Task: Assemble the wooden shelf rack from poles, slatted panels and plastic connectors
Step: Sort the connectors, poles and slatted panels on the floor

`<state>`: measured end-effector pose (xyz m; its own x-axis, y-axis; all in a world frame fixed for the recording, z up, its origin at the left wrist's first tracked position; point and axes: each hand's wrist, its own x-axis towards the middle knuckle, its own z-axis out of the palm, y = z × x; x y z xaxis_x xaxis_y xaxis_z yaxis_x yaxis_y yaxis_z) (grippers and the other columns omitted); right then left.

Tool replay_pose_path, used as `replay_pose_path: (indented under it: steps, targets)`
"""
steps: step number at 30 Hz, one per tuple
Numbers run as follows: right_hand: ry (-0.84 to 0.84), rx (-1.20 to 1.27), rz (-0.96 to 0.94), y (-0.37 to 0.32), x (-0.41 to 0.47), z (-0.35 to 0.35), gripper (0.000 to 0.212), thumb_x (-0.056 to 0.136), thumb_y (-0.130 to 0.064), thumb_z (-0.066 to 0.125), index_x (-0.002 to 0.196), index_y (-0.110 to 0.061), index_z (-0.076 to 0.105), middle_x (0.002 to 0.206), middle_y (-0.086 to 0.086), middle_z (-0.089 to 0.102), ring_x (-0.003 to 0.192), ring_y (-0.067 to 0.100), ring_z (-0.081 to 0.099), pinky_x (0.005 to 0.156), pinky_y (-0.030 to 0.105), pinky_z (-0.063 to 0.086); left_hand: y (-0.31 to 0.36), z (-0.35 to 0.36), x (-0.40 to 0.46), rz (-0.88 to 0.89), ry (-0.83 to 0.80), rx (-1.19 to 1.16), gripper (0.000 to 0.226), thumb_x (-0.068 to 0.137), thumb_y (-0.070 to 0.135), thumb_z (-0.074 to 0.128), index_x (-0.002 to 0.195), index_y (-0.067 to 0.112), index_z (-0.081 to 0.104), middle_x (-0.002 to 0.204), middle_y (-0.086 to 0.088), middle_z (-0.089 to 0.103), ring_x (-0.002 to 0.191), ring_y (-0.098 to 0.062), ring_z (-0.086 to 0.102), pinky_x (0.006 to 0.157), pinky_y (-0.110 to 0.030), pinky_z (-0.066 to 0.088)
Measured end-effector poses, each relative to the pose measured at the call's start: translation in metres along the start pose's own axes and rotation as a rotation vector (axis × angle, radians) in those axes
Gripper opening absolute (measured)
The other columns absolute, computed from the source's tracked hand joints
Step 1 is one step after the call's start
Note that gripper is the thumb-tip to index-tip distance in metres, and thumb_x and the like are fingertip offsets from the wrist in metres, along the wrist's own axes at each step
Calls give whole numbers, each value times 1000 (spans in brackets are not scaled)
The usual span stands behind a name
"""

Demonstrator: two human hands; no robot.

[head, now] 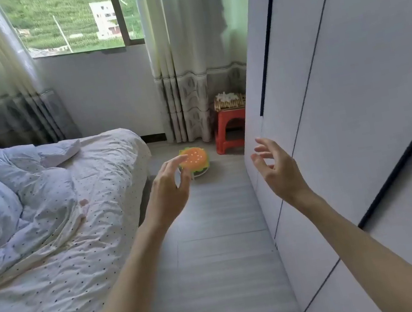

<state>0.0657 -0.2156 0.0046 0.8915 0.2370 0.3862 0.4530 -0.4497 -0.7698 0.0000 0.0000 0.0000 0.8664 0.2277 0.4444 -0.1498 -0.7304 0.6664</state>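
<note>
Reaching forward over the grey floor (217, 263), the left hand (169, 189) and right hand (278, 168) are loosely spread, holding nothing. Bundled wooden rack parts (229, 100) lie on a red stool (228, 130).

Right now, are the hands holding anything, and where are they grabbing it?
Nothing is held. The left hand and right hand are both out in the air with loose fingers. The burger-shaped cushion lies on the floor behind them.

Both your bare arms reach forward, well apart. Your left hand (168, 189) shows its back, fingers loosely curled, holding nothing. Your right hand (278, 168) has relaxed, spread fingers.
</note>
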Motion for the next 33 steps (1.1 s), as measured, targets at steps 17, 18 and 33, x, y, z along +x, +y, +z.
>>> replay_pose_path:
  steps: [17,18,33]
  targets:
    - [-91,135,195,143,289,111,38,96,-23,50,134,-19,46,112,-8,56,98,-2,52,72,-3,37,-143,128,277,-258,-41,-226,23,98,18,46,117,25,57,113,12,59,102,-2,55,87,-16,44]
    - [-100,143,211,154,308,115,38,96,-23,50,133,-20,46,111,-8,57,97,-5,52,72,-3,37,-152,139,296,-288,-44,-233,23,98,18,46,117,25,57,111,12,59,101,1,55,83,-10,41]
    - [-197,175,393,297,580,202,32,96,-25,51,128,-24,51,99,-21,56,93,-13,51,74,-3,36,-283,260,554,-474,-148,-223,23,98,17,46,116,16,60,105,7,62,91,0,54,70,2,36]
